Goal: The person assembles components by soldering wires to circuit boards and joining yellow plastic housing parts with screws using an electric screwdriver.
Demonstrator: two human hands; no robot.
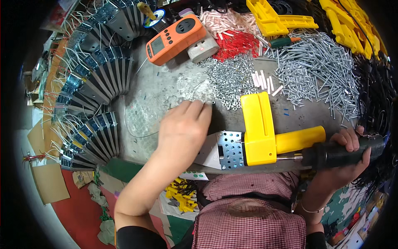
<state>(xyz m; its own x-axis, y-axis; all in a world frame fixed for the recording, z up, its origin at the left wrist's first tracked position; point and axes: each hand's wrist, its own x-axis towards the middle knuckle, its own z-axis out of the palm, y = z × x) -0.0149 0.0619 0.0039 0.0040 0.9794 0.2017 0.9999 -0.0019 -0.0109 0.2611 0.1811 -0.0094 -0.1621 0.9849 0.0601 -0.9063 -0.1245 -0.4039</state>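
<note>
My left hand (184, 128) lies palm down on the grey bench, fingertips reaching into a pile of small metal nuts (230, 79); whether it pinches one is hidden. My right hand (346, 155) grips the black handle of a screwdriver (336, 154), whose shaft points left into a yellow plastic L-shaped part (263, 133). That yellow part sits against a perforated metal bracket (226, 149) near the bench's front edge, just right of my left hand.
Stacks of finished metal brackets with wires (89, 83) curve along the left. An orange meter (174, 38) lies at the back, with red and pink sleeves (236, 39), a heap of screws (319, 70) and yellow parts (275, 18).
</note>
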